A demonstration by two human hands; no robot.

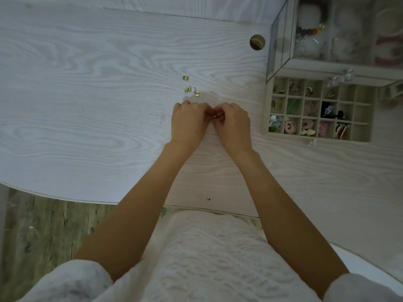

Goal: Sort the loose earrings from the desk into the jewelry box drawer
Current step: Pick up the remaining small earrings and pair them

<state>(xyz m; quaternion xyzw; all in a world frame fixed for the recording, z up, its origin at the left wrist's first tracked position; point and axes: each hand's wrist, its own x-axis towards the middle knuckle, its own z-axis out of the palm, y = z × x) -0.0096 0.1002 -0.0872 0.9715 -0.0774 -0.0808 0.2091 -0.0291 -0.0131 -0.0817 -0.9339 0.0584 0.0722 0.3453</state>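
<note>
My left hand (188, 122) and my right hand (233, 124) meet at mid-desk, fingers curled toward each other. Between their fingertips they pinch a small earring (214, 116), mostly hidden. Just beyond the hands, three small gold earrings lie loose on the desk: one (185, 78) farthest, one (186, 89) with a post, one (197, 93) nearest. To the right stands the pulled-out jewelry box drawer (266, 110), a grid of small compartments, several holding earrings and trinkets.
The white wood-grain desk (87, 94) has a round cable hole (257, 42) at the back. Behind the drawer stands the glass-sided jewelry box (281, 46). A clear small piece (312, 143) lies in front of the drawer. The desk's curved front edge runs at lower left.
</note>
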